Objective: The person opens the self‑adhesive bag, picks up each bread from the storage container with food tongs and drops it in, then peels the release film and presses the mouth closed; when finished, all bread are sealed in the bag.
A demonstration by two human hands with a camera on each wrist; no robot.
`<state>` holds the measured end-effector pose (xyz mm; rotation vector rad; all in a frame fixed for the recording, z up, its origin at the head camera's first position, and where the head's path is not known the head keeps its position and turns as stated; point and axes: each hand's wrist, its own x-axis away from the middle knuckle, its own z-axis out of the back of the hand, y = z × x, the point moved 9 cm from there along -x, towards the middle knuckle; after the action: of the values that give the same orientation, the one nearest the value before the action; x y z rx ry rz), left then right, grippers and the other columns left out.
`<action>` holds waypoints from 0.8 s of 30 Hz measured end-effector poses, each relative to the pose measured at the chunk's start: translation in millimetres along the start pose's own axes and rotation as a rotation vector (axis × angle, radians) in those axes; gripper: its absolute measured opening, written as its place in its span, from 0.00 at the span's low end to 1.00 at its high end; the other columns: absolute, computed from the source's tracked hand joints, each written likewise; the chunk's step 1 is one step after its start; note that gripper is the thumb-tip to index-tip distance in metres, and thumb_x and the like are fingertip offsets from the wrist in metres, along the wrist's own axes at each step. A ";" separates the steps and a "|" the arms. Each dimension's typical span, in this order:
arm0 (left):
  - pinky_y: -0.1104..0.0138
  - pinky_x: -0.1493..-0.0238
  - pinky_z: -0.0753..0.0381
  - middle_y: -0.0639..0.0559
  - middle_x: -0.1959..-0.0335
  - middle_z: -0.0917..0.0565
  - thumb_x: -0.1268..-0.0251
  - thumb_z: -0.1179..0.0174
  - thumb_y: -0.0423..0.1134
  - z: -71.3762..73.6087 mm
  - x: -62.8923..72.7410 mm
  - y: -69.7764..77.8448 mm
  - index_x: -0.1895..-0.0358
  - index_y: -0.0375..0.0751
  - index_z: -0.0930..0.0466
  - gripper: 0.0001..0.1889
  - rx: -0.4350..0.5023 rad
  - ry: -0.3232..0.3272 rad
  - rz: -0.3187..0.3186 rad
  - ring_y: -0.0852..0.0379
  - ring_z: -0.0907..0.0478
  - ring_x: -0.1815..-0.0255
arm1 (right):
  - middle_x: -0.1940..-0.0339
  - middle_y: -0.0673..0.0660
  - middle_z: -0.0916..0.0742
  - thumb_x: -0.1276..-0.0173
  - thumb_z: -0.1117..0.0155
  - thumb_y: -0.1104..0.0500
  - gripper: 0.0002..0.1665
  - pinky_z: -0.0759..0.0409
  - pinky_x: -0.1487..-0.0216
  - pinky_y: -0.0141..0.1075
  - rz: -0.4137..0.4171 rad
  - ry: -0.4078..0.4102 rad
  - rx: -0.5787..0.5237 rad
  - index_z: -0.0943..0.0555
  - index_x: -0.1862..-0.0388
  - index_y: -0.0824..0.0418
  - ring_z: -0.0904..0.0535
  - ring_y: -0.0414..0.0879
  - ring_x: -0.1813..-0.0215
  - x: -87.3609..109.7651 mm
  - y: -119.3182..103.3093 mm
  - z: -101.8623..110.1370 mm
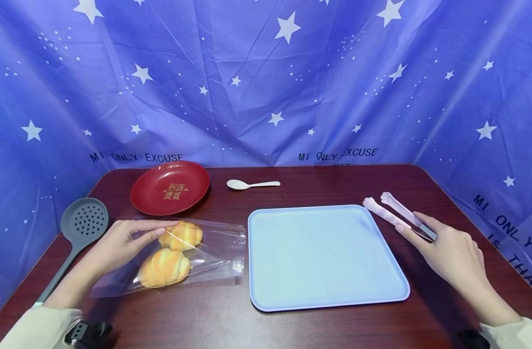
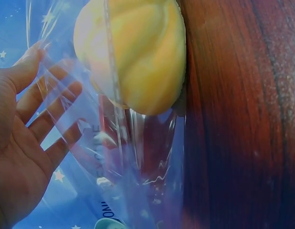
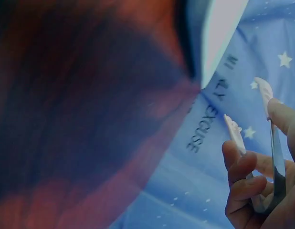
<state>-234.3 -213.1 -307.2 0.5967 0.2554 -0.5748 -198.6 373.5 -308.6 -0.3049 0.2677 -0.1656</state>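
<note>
My left hand [image 1: 125, 242] pinches the upper film of a clear plastic bag [image 1: 219, 252] between thumb and fingers. Inside the bag lie two golden bread rolls, the farther one [image 1: 183, 237] by my fingertips and the nearer one [image 1: 163, 269] toward the table's front. In the left wrist view, fingers [image 2: 54, 124] show through the film beside a roll [image 2: 142, 52]. My right hand [image 1: 455, 254] grips tongs [image 1: 390, 213] with pale pink paw-shaped tips and a metal bend. The tong arms stand apart, with nothing between their tips [image 3: 264, 88], over the tray's right side.
A light blue tray [image 1: 322, 257] lies at the middle right of the dark wood table [image 1: 196, 315]. Behind the bag sits a red plate [image 1: 150, 191], with a white spoon [image 1: 252, 184] to its right. A grey slotted skimmer [image 1: 84, 223] lies at the far left, beside my left forearm.
</note>
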 end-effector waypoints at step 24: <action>0.80 0.53 0.25 0.61 0.53 0.11 0.34 0.32 0.31 -1.2 -0.6 -0.4 0.45 0.54 0.11 0.18 -0.023 0.001 -0.006 0.65 0.17 0.53 | 0.57 0.84 0.20 0.25 0.43 0.34 0.44 0.28 0.77 0.62 0.049 -0.181 0.097 0.31 0.36 0.74 0.23 0.81 0.62 -8.7 38.4 -28.7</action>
<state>-235.1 -212.4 -308.1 0.5738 0.2642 -0.5766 -210.4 403.4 -345.1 -0.2155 0.0870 -0.1010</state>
